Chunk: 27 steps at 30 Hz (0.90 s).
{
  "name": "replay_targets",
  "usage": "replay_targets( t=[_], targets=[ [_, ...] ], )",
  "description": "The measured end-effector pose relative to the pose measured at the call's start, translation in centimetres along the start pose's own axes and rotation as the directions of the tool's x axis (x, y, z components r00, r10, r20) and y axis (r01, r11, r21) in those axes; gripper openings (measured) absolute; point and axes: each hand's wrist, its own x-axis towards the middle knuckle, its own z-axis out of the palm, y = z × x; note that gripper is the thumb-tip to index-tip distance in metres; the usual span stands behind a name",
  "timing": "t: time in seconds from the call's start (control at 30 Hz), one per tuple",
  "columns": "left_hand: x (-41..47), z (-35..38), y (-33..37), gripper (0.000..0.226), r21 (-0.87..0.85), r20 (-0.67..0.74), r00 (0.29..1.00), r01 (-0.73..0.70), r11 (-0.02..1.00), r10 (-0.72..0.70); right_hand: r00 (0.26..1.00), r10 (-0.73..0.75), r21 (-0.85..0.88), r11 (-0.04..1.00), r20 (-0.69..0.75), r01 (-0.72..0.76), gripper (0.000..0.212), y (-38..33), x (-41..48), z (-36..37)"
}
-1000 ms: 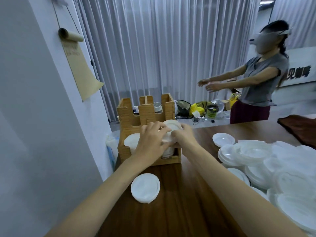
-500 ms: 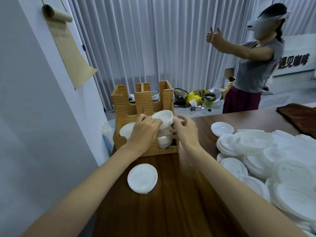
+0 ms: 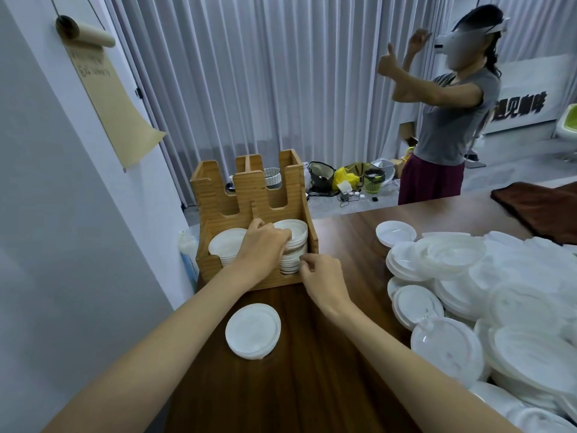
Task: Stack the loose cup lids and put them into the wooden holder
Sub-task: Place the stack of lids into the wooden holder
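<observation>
Lid stack (image 3: 295,242) is seated in the right front compartment of the wooden holder (image 3: 218,195) and gripped at its top edge by the left hand (image 3: 265,250). Right hand (image 3: 321,276) is curled at the stack's lower right side; whether it grips cannot be told. Second stack (image 3: 226,245) is held in the left compartment. Small lid pile (image 3: 253,331) is laid on the bench (image 3: 312,385), loose lids (image 3: 499,307) heaped at the right.

On the dark surface (image 3: 296,385), a wooden holder (image 3: 218,195) is set just beyond the right grip (image 3: 323,276), a small lid stack (image 3: 253,331) nearer, a loose-lid heap (image 3: 499,307) and brown cloth (image 3: 537,207) rightward.
</observation>
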Motion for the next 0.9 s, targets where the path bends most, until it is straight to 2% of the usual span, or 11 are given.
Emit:
replay_targets(
  t=[0.27, 0.57, 0.6, 0.67, 0.77, 0.83, 0.9],
  targets=[
    [0.0, 0.7, 0.1, 0.016, 0.034, 0.102, 0.995, 0.019, 0.999, -0.022, 0.999, -0.016, 0.019, 1.000, 0.037, 0.015, 0.032, 0.1, 0.2, 0.5],
    [0.1, -0.7, 0.6, 0.020, 0.128, 0.185, 0.982, -0.049, 0.991, 0.024, 0.998, -0.014, 0.009, 1.000, 0.057, 0.013, 0.035, -0.5, 0.1, -0.1],
    [0.0, -0.9, 0.8, 0.023, 0.147, 0.173, 0.984, -0.068, 0.987, 0.042, 0.998, -0.018, 0.003, 1.000, 0.052, 0.018, 0.034, -0.6, -0.1, -0.6],
    [0.1, -1.2, 1.6, 0.024, 0.135, 0.041, 0.993, -0.116, 0.984, 0.111, 0.999, -0.046, -0.029, 0.999, 0.025, 0.046, 0.030, -0.6, -0.1, -2.3],
    [1.1, -1.2, 4.4, 0.013, -0.019, -0.177, 0.964, -0.206, 0.978, 0.200, 0.994, -0.052, -0.101, 0.994, -0.095, 0.043, 0.026, -0.3, 0.0, -6.1],
    [2.2, -1.3, 7.1, 0.014, -0.121, -0.188, 0.961, -0.227, 0.966, 0.203, 0.981, -0.027, -0.142, 0.990, -0.193, 0.000, 0.026, 0.3, -0.2, -8.7],
    [3.3, -1.1, 10.1, 0.019, -0.236, -0.140, 0.968, -0.238, 0.942, 0.210, 0.969, 0.006, -0.199, 0.978, -0.247, -0.056, 0.025, 1.1, -0.9, -11.0]
  ],
)
